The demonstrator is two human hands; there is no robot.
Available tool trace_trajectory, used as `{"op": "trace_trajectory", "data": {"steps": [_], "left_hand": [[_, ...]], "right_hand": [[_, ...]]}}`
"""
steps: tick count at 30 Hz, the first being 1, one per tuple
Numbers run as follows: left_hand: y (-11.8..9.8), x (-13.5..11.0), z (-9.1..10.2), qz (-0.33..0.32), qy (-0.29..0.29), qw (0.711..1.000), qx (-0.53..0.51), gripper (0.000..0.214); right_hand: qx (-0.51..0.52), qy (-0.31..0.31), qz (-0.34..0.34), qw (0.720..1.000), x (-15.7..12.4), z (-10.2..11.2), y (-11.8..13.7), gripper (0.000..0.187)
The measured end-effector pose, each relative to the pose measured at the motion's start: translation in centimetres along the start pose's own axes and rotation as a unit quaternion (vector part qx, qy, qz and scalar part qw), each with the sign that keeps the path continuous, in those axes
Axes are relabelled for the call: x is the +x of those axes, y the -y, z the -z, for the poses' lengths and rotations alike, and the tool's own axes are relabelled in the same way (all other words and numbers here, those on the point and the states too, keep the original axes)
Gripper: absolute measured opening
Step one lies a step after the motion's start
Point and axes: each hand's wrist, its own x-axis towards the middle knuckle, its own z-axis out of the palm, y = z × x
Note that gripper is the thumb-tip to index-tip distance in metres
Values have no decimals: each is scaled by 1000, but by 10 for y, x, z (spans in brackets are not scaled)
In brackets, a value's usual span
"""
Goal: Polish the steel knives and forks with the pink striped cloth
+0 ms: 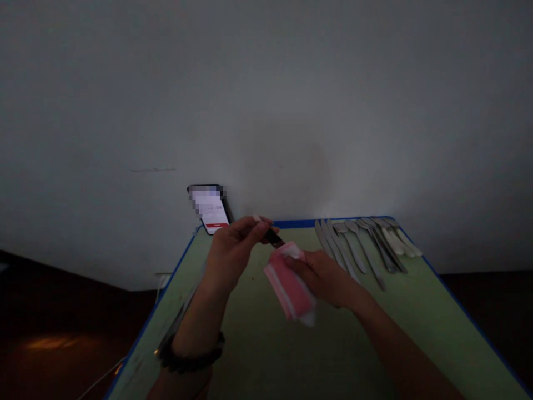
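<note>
In the middle of the head view, my left hand (233,244) pinches one end of a slim, dark piece of cutlery (274,239). Its kind cannot be made out, since the fingers and the cloth cover most of it. My right hand (320,272) is closed on a pink and white cloth (291,283), which wraps the other end of the cutlery. The cloth's loose part hangs down above the table. Both hands are raised over the green tabletop, close to each other.
The green table (266,355) has a blue edge and meets a grey wall. Knives (333,244), spoons (360,244) and several white-handled utensils (402,241) lie at the back right. A lit phone (210,211) leans on the wall. More metal cutlery (183,308) lies partly behind my left forearm.
</note>
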Motion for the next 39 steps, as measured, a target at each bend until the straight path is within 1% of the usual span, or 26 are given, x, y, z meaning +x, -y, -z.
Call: {"op": "trace_trajectory", "data": {"steps": [2, 4, 7, 8, 11, 13, 14, 15, 17, 19, 21, 23, 25, 27, 28, 29, 30, 31, 33, 34, 35, 37, 39], "left_hand": [[5, 3, 10, 8, -42, 998, -56, 14], [5, 5, 19, 7, -65, 993, -93, 13], [-1, 6, 28, 1, -95, 990, -108, 15], [-3, 6, 30, 2, -105, 988, -109, 15], [-7, 5, 35, 11, -136, 985, -107, 15], [-7, 5, 38, 18, -151, 983, -101, 14], [-7, 5, 41, 24, -150, 983, -99, 14], [-6, 5, 43, 33, -143, 984, -98, 13], [-4, 4, 47, 55, -109, 987, -100, 12], [-3, 3, 50, 73, -56, 991, -100, 12], [-2, 1, 49, 80, 7, 993, -86, 13], [-2, -1, 42, 83, 71, 992, -62, 13], [-3, -4, 31, 84, 129, 987, -39, 14], [-4, -5, 19, 78, 166, 983, -23, 13], [-4, -5, 15, 73, 173, 982, -19, 12], [-4, -5, 12, 68, 169, 983, -14, 11], [-4, -4, 12, 62, 150, 987, -12, 10], [-4, -3, 15, 57, 120, 991, -12, 9], [-2, 0, 25, 45, 30, 998, -24, 9], [-1, 2, 32, 41, -15, 998, -39, 9], [0, 3, 39, 38, -44, 997, -54, 9], [2, 5, 53, 36, -82, 993, -71, 9], [4, 6, 62, 32, -107, 990, -80, 9]], "right_hand": [[-35, 37, -10, 999, -3, 14, -3, 42], [-57, 66, -15, 996, -8, 28, -5, 43], [-74, 110, -24, 991, -17, 47, -7, 41], [-76, 133, -24, 988, -20, 52, -7, 40], [-88, 163, -34, 982, -26, 62, -6, 37], [-97, 169, -49, 980, -28, 65, -6, 39], [-100, 176, -53, 978, -28, 66, -6, 41], [-103, 183, -57, 976, -28, 66, -5, 43], [-111, 188, -55, 974, -27, 67, -4, 44], [-117, 176, -36, 977, -27, 67, -2, 42], [-120, 170, -16, 978, -25, 63, 1, 39], [-115, 176, -5, 978, -22, 55, 6, 36], [-103, 177, -5, 979, -18, 42, 9, 33], [-96, 152, -1, 984, -14, 29, 10, 34], [-89, 139, 4, 986, -12, 23, 10, 34], [-84, 127, 5, 988, -10, 19, 9, 35], [-78, 116, 3, 990, -9, 16, 7, 36], [-73, 110, -2, 991, -8, 14, 5, 36], [-69, 106, -14, 992, -7, 16, 2, 38], [-67, 111, -14, 991, -8, 18, 0, 38], [-66, 118, -11, 991, -8, 22, 0, 37], [-65, 140, -1, 988, -10, 29, -1, 35], [-69, 167, 1, 983, -13, 38, 0, 33]]}}
